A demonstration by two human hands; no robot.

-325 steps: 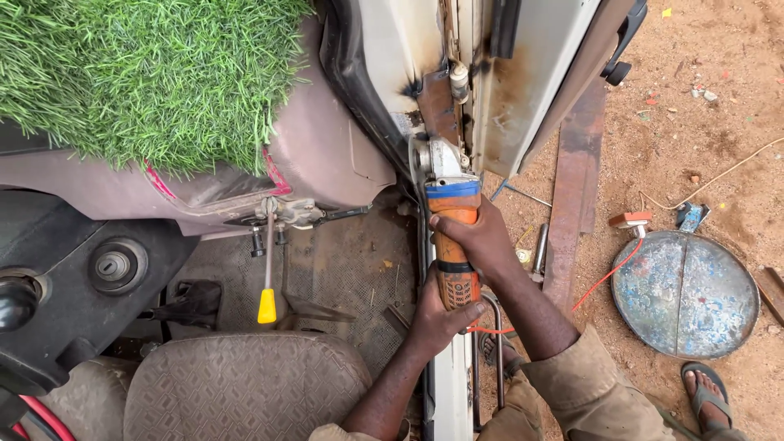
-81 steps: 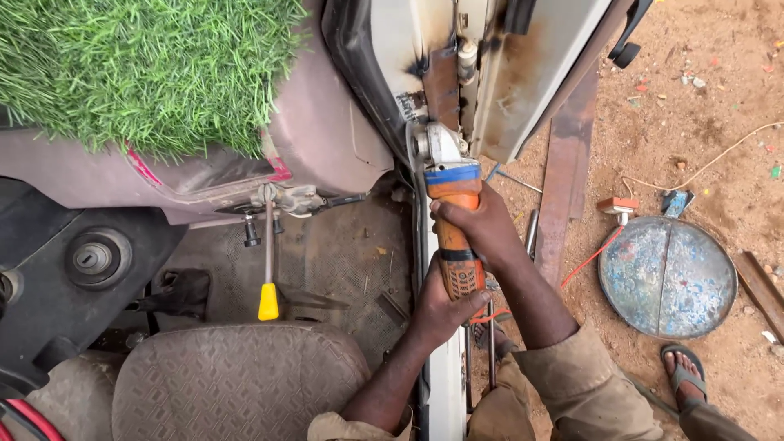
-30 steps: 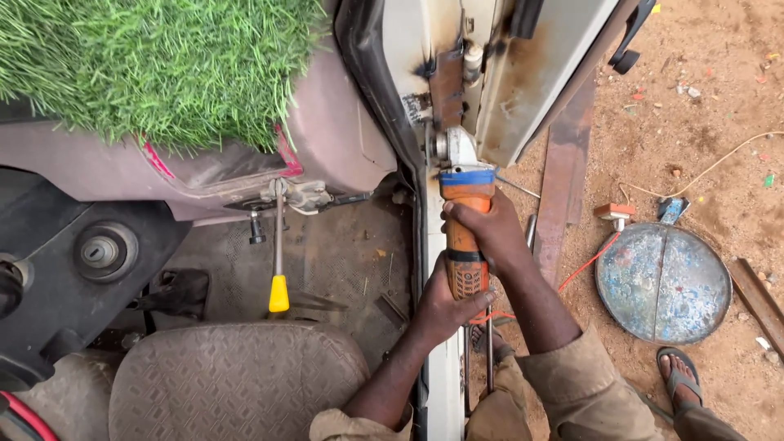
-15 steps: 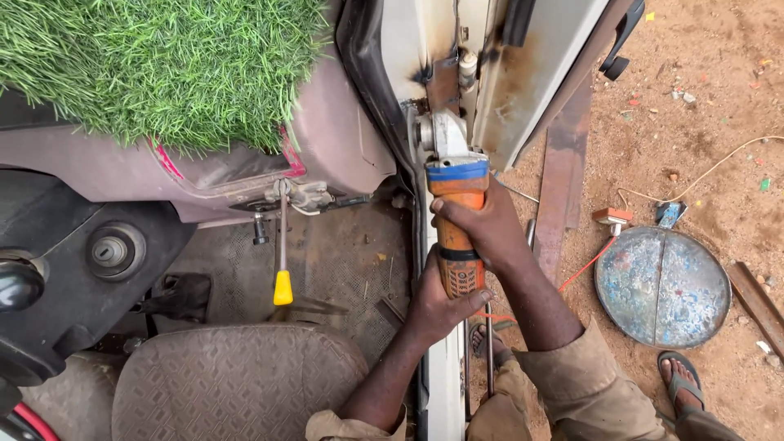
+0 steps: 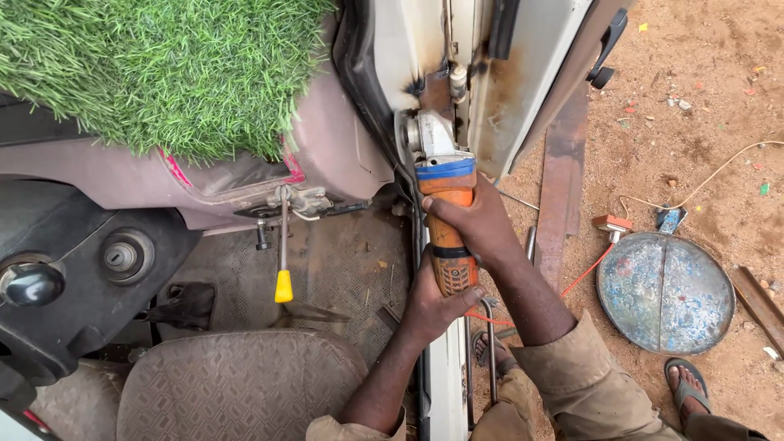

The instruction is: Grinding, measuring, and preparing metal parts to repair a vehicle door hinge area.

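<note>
Left hand clenched round the rear of the orange angle grinder; right hand grips its mid-body, nearer the head. Long axis runs straight away from the person, head against the rusty door pillar. Versus half a second ago: grinder barely shifted, grips unchanged

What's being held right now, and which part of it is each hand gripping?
An orange angle grinder. The right hand wraps its body just behind the blue band; the left hand grips the rear end of the handle.
</note>
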